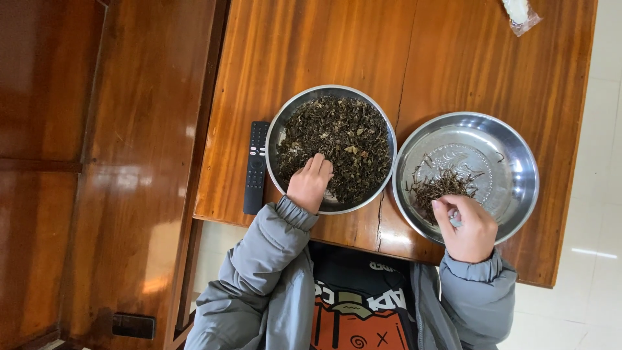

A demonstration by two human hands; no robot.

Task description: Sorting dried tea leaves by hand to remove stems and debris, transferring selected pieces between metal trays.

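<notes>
Your wooden desk carries two round metal bowls side by side, their rims almost touching near your chest. The bowl on your left is heaped nearly to the rim with dried dark leaves, mixed with a few paler bits. The bowl on your right is mostly bare, shiny metal, with only a small pile of thin dark stems lying in the half nearest you; the stems point every which way, so you cannot read one common direction from them. Your left hand rests palm down in the leaf heap at the near edge of its bowl, fingers loosely together and pressed into the leaves. Your right hand hovers over the near rim of the other bowl, fingers curled in a narrow pinch just beside the stems; whether it holds any cannot be told. A black remote control lies just left of the full bowl, its long axis running away from you. A small clear packet sits at the far corner.
</notes>
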